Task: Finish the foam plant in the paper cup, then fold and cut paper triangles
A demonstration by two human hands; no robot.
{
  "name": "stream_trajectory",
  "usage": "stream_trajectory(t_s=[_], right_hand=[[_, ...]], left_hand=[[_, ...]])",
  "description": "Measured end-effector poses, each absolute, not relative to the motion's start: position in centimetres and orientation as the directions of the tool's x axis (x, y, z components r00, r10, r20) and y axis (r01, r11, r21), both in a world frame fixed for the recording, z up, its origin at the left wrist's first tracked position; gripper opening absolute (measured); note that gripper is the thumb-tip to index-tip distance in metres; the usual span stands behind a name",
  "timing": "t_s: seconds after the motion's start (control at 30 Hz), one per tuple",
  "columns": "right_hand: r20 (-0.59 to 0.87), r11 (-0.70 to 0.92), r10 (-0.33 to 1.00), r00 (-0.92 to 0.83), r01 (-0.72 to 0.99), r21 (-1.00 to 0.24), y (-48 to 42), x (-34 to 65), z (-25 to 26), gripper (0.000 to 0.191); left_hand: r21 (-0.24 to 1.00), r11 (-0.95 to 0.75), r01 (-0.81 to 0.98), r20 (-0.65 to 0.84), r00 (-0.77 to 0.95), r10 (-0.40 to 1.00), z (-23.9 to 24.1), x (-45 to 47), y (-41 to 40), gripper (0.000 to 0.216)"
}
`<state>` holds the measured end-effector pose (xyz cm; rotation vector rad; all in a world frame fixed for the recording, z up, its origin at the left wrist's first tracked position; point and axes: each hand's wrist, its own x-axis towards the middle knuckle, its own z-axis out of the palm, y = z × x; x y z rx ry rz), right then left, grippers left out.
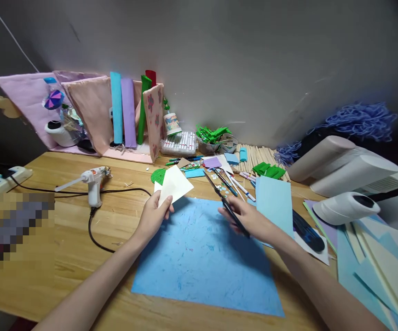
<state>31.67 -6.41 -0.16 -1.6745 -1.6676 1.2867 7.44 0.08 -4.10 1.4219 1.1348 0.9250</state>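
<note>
My left hand [155,216] pinches a cream sheet of paper [176,185] between thumb and fingers, raised over the far left corner of a blue mat [199,271]. My right hand [242,215] grips dark scissors [231,209] above the mat, their blades pointing away and to the left, apart from the paper. Whether the blades are parted is hard to make out. Behind the cream paper lies a round green piece [158,175]. Beside my right hand is a light blue sheet [275,202].
A white glue gun [94,181] with a black cord stands on the left. Markers [181,143], pens and paper scraps lie at the back. Paper sheets [374,266] and a white roll [343,208] fill the right. A pink fabric-covered organizer [88,101] stands at back left.
</note>
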Motion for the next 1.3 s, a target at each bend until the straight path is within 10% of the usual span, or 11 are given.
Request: stream_trajectory(t_s=[0.23,1.3], right_hand=[[-0.357,-0.498,0.722,-0.593,-0.086,-0.863,-7.6,27.5,-2.9,0.069],[-0.298,-0.298,0.808,-0.508,0.084,-0.951,-8.8,26.0,-3.1,0.064]], left_hand=[[0.992,-0.055,0.116,0.031,0.198,0.980,-3.5,6.9,0.2,0.027],[0.997,0.020,0.071,-0.049,0.434,0.899,-2.7,7.7,-1.2,0.023]])
